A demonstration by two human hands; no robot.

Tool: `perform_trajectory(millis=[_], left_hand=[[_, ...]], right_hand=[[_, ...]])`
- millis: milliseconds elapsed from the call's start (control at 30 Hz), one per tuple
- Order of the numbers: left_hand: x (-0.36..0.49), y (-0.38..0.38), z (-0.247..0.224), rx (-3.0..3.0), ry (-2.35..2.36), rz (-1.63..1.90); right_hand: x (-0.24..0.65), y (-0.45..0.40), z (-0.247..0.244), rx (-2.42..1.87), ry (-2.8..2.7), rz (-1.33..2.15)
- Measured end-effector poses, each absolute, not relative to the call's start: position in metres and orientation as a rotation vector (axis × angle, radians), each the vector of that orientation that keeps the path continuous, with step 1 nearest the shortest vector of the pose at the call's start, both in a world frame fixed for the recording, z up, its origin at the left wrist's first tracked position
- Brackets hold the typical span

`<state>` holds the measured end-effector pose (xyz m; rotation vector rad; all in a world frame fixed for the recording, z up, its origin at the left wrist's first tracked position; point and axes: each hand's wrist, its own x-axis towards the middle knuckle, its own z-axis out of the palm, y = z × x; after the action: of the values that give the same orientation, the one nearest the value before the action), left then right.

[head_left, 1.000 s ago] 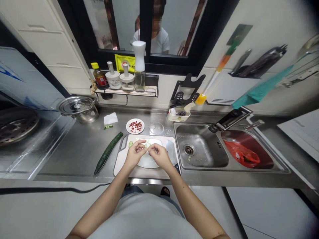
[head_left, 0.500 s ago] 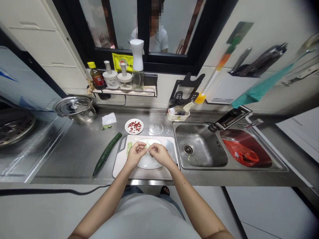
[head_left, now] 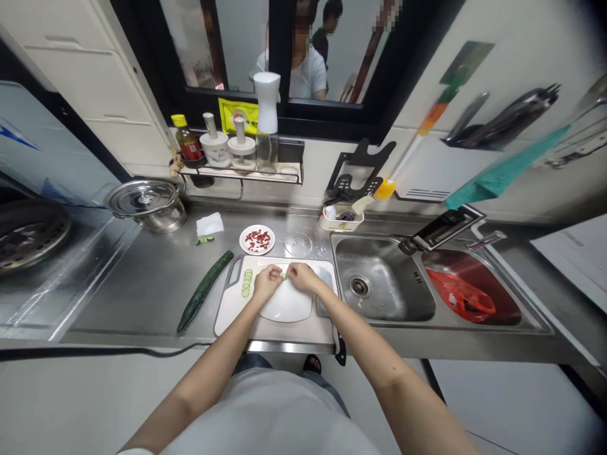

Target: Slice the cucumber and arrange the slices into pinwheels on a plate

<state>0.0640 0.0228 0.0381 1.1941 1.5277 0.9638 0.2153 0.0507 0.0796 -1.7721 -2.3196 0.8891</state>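
Observation:
Over the far part of a white plate (head_left: 287, 306), my left hand (head_left: 268, 279) and my right hand (head_left: 302, 278) are close together, fingertips pinched. Pale green cucumber slices (head_left: 283, 273) show between them, partly hidden by the fingers. The plate rests on a pale cutting board (head_left: 232, 319). Left of my left hand, a short overlapping row of cucumber slices (head_left: 246, 283) lies on the board. A knife (head_left: 339, 349) lies along the board's right side, its dark handle over the counter edge, partly behind my right forearm. A whole cucumber (head_left: 205, 292) lies left of the board.
Behind the board stands a small plate of chopped red pieces (head_left: 257, 240). A lidded steel pot (head_left: 149, 205) is at the back left. The double sink (head_left: 384, 278) lies right, a red bag (head_left: 462, 297) in its far basin. A bottle shelf (head_left: 241, 170) hangs behind.
My hands have shifted slightly toward the plate's far rim, uncovering more of the plate and the cucumber row. The knife handle shows more. A second person now appears behind the window.

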Motion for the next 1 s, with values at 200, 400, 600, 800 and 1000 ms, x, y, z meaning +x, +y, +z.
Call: perform_trajectory(millis=[200, 400, 600, 800, 1000], left_hand=[[0.064, 0.033, 0.035, 1.293, 1.65, 0.902], [0.062, 0.035, 0.027, 1.327, 1.669, 0.91], [0.062, 0.033, 0.025, 1.544, 1.724, 0.771], [0.063, 0.03, 0.025, 1.741, 1.69, 0.753], [0.064, 0.032, 0.021, 1.849, 1.769, 0.583]], right_hand=[[0.211, 0.059, 0.067, -1.816, -2.357, 0.847], [0.207, 0.06, 0.058, -1.842, -2.402, 0.8], [0.206, 0.063, 0.054, -1.856, -2.451, 0.756], [0.205, 0.063, 0.055, -1.857, -2.488, 0.727], [0.203, 0.062, 0.057, -1.87, -2.512, 0.712]])
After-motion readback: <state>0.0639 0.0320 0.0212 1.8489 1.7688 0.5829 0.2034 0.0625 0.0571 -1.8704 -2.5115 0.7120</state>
